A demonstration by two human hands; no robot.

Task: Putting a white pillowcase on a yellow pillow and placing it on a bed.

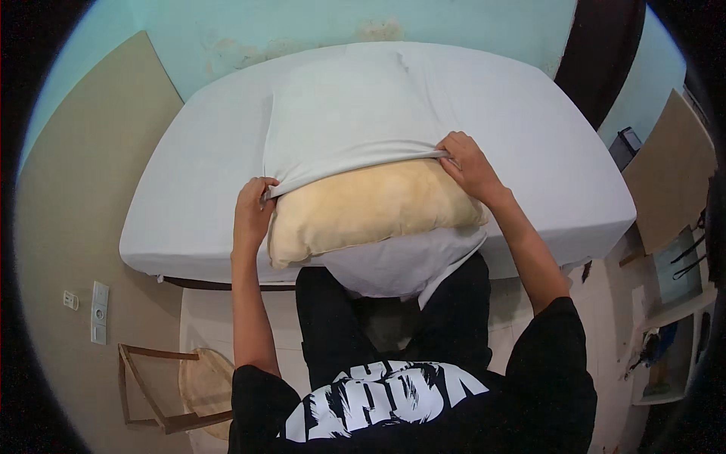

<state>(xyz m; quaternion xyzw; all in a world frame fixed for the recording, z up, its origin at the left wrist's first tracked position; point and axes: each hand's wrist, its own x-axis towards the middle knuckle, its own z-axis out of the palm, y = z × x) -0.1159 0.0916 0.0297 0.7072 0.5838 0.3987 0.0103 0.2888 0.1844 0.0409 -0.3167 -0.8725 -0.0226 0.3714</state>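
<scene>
A yellowed pillow (363, 204) lies at the near edge of the bed, its far part inside a white pillowcase (344, 106). The near end of the pillow is bare. At the left corner of the case's opening, my left hand (255, 208) has its fingers closed on the hem. My right hand (470, 168) pinches the hem at the opposite corner. Between the two hands the hem stretches across the top of the pillow. Fabric hides some of the fingertips.
White sheeting covers the bed (544, 166), and a loose part (393, 265) hangs between my knees. A beige headboard-like panel (98, 189) stands at left, above a wooden frame (162, 393) on the floor. Open shelves (669, 333) are at right. A wall (302, 26) lies behind the bed.
</scene>
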